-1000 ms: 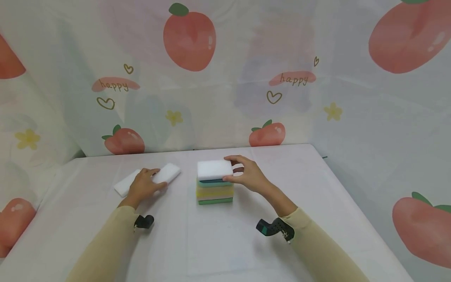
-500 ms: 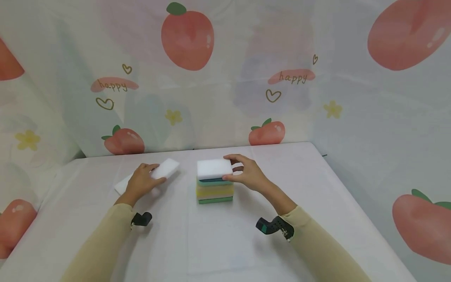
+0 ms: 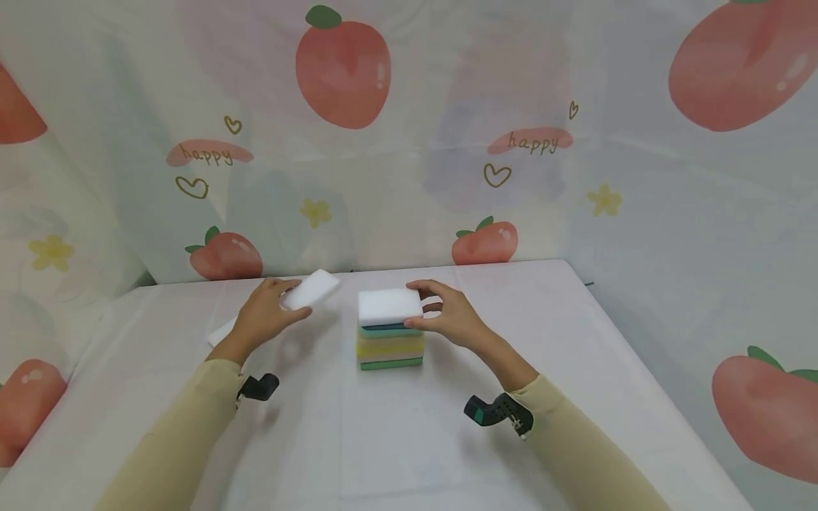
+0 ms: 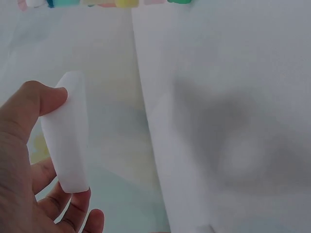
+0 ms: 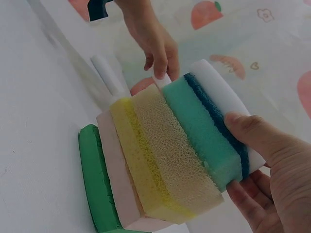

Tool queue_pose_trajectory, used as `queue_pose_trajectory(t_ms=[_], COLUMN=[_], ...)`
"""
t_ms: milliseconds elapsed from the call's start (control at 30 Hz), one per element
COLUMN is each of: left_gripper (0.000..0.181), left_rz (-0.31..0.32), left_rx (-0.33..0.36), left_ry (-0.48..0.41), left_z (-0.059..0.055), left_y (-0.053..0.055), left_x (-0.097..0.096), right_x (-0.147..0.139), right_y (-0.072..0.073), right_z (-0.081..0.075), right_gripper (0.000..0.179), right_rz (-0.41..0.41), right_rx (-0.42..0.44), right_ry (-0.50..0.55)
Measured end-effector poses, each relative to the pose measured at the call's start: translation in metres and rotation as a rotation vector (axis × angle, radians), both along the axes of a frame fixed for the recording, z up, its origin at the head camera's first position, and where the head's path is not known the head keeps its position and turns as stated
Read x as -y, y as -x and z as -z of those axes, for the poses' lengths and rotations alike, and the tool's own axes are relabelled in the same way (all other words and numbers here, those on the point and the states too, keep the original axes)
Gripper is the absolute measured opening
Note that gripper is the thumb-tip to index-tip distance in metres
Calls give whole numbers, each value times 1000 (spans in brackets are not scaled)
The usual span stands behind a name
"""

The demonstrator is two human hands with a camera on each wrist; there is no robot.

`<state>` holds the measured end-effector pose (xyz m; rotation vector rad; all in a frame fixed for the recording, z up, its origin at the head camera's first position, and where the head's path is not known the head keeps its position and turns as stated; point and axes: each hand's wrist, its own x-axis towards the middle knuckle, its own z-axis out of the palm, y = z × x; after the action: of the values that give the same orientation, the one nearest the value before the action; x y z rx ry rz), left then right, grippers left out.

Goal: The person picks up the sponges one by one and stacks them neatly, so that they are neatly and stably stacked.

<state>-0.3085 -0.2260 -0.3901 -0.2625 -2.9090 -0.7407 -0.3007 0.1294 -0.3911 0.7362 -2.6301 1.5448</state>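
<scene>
My left hand (image 3: 263,317) pinches a white sponge block (image 3: 313,289) by its edges, thumb on one side and fingertips on the other. In the left wrist view this block (image 4: 69,138) is raised above the table, its shadow lying apart from it. At the table's middle stands a stack of sponges (image 3: 390,348). The right wrist view shows its layers: a green block (image 5: 96,179) at the bottom, then pale pink, yellow and beige ones, and a teal sponge (image 5: 199,131) with a dark blue scouring layer. My right hand (image 3: 450,316) grips the white sponge (image 3: 386,306) on top by its right end.
Another white sponge (image 3: 221,332) lies on the left of the table, partly hidden behind my left hand. The white tablecloth (image 3: 396,440) spreads toward me, and a fruit-patterned curtain (image 3: 409,163) hangs right behind the table's far edge.
My left hand has lifted its white sponge off the table and brought it up and slightly to the right. My right hand and the stack have stayed put.
</scene>
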Motion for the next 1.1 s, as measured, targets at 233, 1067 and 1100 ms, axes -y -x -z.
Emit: queue_pose_trajectory(t_ms=[233, 1067, 1100], left_gripper=[69, 67, 67], left_rz=[23, 144, 150], left_rx=[-18, -42, -43], left_ry=[-6, -35, -37], left_z=[-13, -59, -60], left_y=[-2, -15, -16], left_x=[-6, -50, -51], right_x=[0, 0, 0], right_y=[-1, -1, -1], right_z=[0, 0, 0], right_gripper=[64, 65, 64], right_rz=[-10, -18, -17], right_rx=[-10, -12, -9], right_ry=[14, 31, 32])
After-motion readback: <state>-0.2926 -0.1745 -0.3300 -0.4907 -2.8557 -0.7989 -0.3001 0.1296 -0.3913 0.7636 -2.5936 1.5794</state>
